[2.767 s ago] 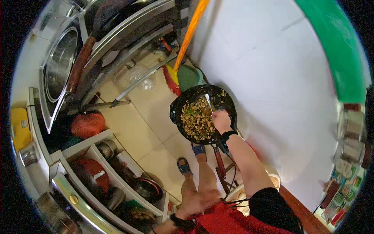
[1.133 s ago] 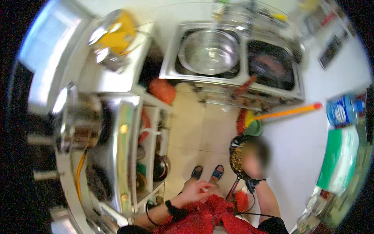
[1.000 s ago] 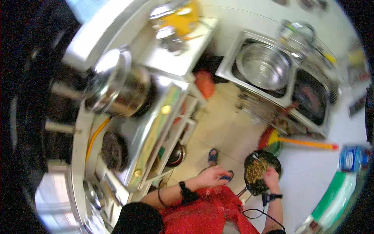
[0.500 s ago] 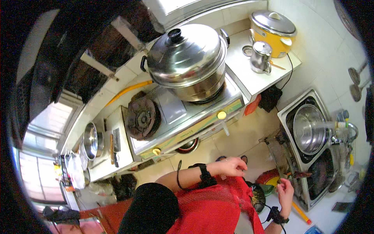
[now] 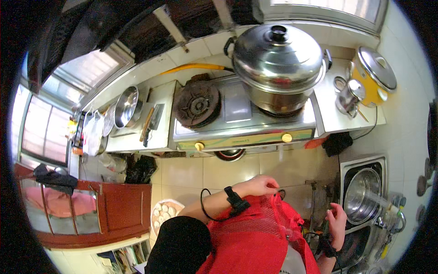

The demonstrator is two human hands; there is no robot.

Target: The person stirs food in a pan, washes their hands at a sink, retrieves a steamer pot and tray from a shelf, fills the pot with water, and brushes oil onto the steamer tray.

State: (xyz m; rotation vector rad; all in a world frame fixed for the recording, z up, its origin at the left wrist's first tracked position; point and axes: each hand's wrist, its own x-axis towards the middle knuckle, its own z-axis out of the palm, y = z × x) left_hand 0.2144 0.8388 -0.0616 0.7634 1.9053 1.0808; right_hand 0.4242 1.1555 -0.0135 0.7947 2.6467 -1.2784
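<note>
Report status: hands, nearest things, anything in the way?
Left hand by red apron, fingers curled; right hand alongside sink in view. Nothing seen held. Lidded pot on stove. Black cord loops by left forearm, possible snag.

No wording is readable; the stove front (image 5: 264, 138) seems to bear small print (image 5: 242, 140), too blurred to make out.

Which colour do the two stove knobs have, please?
The knobs are yellow, best in the head view.

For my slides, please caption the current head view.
Left hand and right hand before a gas stove bearing a lidded steel pot.
</note>
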